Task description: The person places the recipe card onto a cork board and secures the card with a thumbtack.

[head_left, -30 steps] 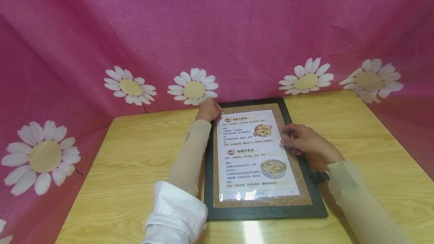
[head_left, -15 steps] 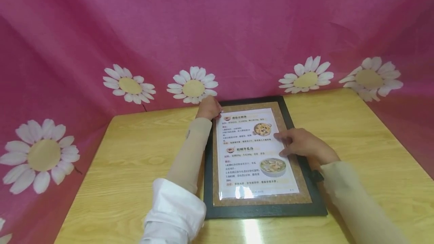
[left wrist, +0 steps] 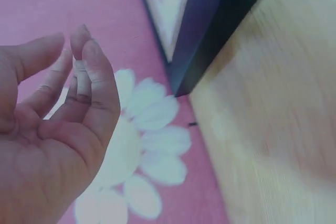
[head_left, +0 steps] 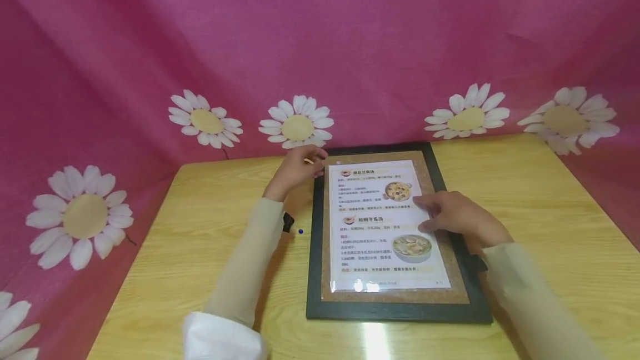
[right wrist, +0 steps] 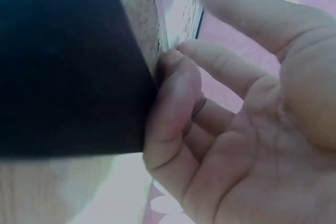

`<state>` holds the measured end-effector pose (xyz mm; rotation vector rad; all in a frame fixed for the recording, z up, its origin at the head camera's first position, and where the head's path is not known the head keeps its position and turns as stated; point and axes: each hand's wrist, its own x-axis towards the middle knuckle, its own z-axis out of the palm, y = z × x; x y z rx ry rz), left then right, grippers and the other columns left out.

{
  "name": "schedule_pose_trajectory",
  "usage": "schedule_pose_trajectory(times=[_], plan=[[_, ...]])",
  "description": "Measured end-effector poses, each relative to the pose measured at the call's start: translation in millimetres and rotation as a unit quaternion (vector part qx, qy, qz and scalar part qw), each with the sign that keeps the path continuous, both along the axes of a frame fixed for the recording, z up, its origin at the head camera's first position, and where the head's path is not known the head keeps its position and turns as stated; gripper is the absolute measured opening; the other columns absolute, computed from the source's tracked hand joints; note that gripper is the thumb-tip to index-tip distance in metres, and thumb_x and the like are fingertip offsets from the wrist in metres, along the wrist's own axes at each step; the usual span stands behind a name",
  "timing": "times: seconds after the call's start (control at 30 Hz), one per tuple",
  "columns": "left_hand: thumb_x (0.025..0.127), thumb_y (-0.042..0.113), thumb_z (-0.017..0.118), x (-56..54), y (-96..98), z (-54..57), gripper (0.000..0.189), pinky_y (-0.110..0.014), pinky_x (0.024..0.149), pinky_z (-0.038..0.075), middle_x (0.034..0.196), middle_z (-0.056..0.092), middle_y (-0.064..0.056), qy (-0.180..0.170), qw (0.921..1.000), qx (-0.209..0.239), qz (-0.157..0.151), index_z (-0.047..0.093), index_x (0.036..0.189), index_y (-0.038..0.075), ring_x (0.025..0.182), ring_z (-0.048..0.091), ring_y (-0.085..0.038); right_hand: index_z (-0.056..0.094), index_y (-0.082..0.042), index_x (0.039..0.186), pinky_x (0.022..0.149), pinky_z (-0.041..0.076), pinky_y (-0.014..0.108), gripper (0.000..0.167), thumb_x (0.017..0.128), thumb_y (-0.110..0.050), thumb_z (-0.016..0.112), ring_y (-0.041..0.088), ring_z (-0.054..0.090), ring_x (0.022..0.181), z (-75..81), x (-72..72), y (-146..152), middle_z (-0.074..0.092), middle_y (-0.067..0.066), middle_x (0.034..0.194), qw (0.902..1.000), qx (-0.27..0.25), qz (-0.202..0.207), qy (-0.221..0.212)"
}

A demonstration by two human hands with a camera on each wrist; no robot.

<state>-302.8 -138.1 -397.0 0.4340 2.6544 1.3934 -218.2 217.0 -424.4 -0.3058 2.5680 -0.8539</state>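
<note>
A laminated recipe sheet (head_left: 375, 249) with two soup pictures lies on a cork board (head_left: 395, 296) in a black frame (head_left: 395, 312). Near its top left corner is a small pale dot (head_left: 338, 163). My left hand (head_left: 295, 171) hovers beside that corner of the frame, fingers loosely bent; in the left wrist view the hand (left wrist: 58, 145) holds nothing. My right hand (head_left: 462, 215) reaches over the board's right side, thumb and index finger spread at the sheet's edge. In the right wrist view the other fingers (right wrist: 176, 103) bend against the frame's edge.
The board lies on a light wooden table (head_left: 215, 226). A tiny blue object (head_left: 301, 231) sits on the table left of the frame. Behind and to the left hangs a pink cloth (head_left: 320, 32) with white daisies.
My left hand has come off the board's top left corner and drawn left, its fingers loosening. My right hand has spread its thumb and index finger on the sheet. The blue object has come into view.
</note>
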Motion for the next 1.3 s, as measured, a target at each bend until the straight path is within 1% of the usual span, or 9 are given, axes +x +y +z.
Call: schedule_pose_trajectory(times=[0.1, 0.3, 0.4, 0.5, 0.57, 0.73, 0.9, 1.1, 1.3], plan=[[0.101, 0.009, 0.065, 16.6, -15.9, 0.8, 0.025, -0.03, 0.079, 0.061, 0.105, 0.07, -0.02, 0.015, 0.9998, 0.015, 0.008, 0.068, 0.125, 0.001, 0.093, 0.073, -0.038, 0.053, 0.0, 0.15, 0.104, 0.048, 0.061, 0.075, 0.089, -0.033, 0.081, 0.036, 0.059, 0.117, -1.6, -1.4, 3.3, 0.061, 0.029, 0.142, 0.9998, -0.007, 0.007, 0.016], [0.102, 0.01, 0.066, 43.8, -42.5, -0.7, 0.028, -0.034, 0.083, 0.062, 0.108, 0.069, -0.019, 0.015, 0.9991, 0.014, 0.037, 0.067, 0.128, 0.002, 0.096, 0.073, -0.043, 0.044, -0.001, 0.156, 0.106, 0.05, 0.063, 0.084, 0.091, -0.043, 0.077, 0.039, 0.058, 0.121, 0.0, 0.2, 8.0, 0.052, 0.03, 0.152, 0.9998, -0.012, -0.014, 0.001], [0.103, 0.011, 0.064, 54.3, -54.6, -4.4, 0.027, -0.035, 0.084, 0.062, 0.109, 0.068, -0.02, 0.009, 0.9986, 0.021, 0.047, 0.066, 0.128, 0.001, 0.098, 0.072, -0.045, 0.043, -0.001, 0.156, 0.095, 0.058, 0.051, 0.085, 0.092, -0.044, 0.076, 0.033, 0.063, 0.11, 0.4, -0.9, 11.1, 0.056, 0.029, 0.146, 0.9998, -0.007, -0.016, -0.001], [0.103, 0.012, 0.064, 62.8, -65.5, -11.5, 0.026, -0.034, 0.085, 0.062, 0.107, 0.068, -0.018, -0.002, 0.9975, 0.031, 0.064, 0.067, 0.127, 0.002, 0.098, 0.072, -0.044, 0.044, -0.001, 0.154, 0.081, 0.059, 0.038, 0.081, 0.093, -0.043, 0.076, 0.026, 0.064, 0.097, 1.0, -3.3, 12.4, 0.061, 0.027, 0.132, 0.9999, -0.007, -0.014, -0.004], [0.103, 0.012, 0.064, 66.9, -71.4, -17.1, 0.025, -0.034, 0.087, 0.061, 0.107, 0.067, -0.017, -0.017, 0.9964, 0.039, 0.073, 0.067, 0.127, 0.003, 0.099, 0.071, -0.043, 0.044, -0.001, 0.154, 0.08, 0.059, 0.037, 0.08, 0.093, -0.042, 0.075, 0.025, 0.065, 0.096, 1.3, -4.5, 12.7, 0.061, 0.027, 0.13, 0.9999, -0.007, -0.013, -0.004], [0.105, 0.015, 0.062, 67.4, -79.8, -24.7, 0.029, -0.04, 0.091, 0.06, 0.11, 0.065, -0.019, -0.043, 0.9948, 0.056, 0.073, 0.065, 0.13, 0.001, 0.101, 0.07, -0.041, 0.04, 0.001, 0.157, 0.081, 0.061, 0.038, 0.083, 0.095, -0.042, 0.074, 0.024, 0.065, 0.096, 1.5, -4.5, 15.0, 0.06, 0.027, 0.132, 0.9997, -0.018, -0.014, -0.008], [0.105, 0.013, 0.062, 66.0, -86.9, -26.2, 0.028, -0.047, 0.094, 0.06, 0.112, 0.065, -0.022, -0.046, 0.9944, 0.042, 0.085, 0.065, 0.129, 0.0, 0.1, 0.069, -0.039, 0.041, -0.001, 0.157, 0.076, 0.059, 0.032, 0.08, 0.096, -0.041, 0.073, 0.02, 0.065, 0.087, -1.5, -5.4, 12.5, 0.064, 0.017, 0.111, 0.9988, -0.044, -0.019, -0.008], [0.104, 0.016, 0.062, 64.4, -88.5, -28.4, 0.026, -0.037, 0.088, 0.057, 0.11, 0.066, -0.016, -0.054, 0.995, 0.011, 0.083, 0.068, 0.124, 0.0, 0.096, 0.065, -0.032, 0.044, -0.001, 0.155, 0.072, 0.057, 0.031, 0.072, 0.099, -0.037, 0.071, 0.02, 0.064, 0.08, -3.0, -7.6, 14.4, 0.063, 0.014, 0.102, 0.9984, -0.053, -0.015, 0.007], [0.103, 0.018, 0.065, 67.4, -85.3, -25.4, 0.021, -0.032, 0.085, 0.051, 0.111, 0.068, -0.013, -0.077, 0.9938, -0.037, 0.071, 0.072, 0.116, 0.002, 0.096, 0.061, -0.029, 0.049, -0.002, 0.151, 0.071, 0.06, 0.032, 0.063, 0.1, -0.033, 0.07, 0.021, 0.064, 0.083, -4.5, -8.0, 20.3, 0.063, 0.014, 0.102, 0.997, -0.074, -0.015, 0.013]])
